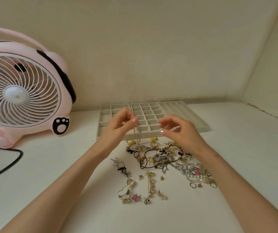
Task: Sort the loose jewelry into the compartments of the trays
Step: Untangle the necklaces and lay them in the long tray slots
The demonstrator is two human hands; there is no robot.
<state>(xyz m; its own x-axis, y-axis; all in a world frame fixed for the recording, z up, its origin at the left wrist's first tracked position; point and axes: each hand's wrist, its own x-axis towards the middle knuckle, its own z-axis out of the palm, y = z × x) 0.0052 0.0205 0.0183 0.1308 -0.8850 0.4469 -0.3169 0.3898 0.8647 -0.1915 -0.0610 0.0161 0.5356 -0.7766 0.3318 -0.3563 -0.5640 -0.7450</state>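
Note:
A tangled heap of loose jewelry lies on the white table in front of the grey compartment trays. My left hand is raised over the trays' front edge and pinches a thin pale chain that hangs down into the heap. My right hand hovers beside it to the right with curled fingers; whether it pinches the chain's other end I cannot tell. Separate rings, a pink star and earrings lie scattered nearer to me.
A pink cat-shaped desk fan stands at the left, its black cable looping over the table. The trays sit against the back wall, which meets a side wall at the right.

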